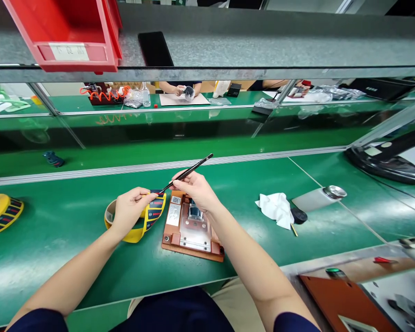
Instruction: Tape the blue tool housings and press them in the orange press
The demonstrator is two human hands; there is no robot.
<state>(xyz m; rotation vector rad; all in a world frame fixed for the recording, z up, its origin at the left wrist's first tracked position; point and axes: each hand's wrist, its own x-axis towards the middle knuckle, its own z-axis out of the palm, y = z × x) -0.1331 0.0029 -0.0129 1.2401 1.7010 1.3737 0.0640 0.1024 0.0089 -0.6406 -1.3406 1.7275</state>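
Pinched in my left hand (133, 208) is the free end of a yellow roll of labels (155, 215) with dark printed stickers. The rest of the roll stands on the green bench behind that hand. My right hand (198, 190) grips black tweezers (193, 168), their tip touching the label strip close to my left fingertips. Under my right hand lies a brown fixture (169, 230) with a clear plate on top; a dark part sits in its middle, partly covered by the hand.
Another label roll (3, 214) lies at the left. To the right are a crumpled white tissue (275, 210), a bottle on its side (314, 199) and a black lamp base (387, 161). A red bin (72, 37) and phone (155, 49) sit on the shelf above. Beyond it, a person's hands work.
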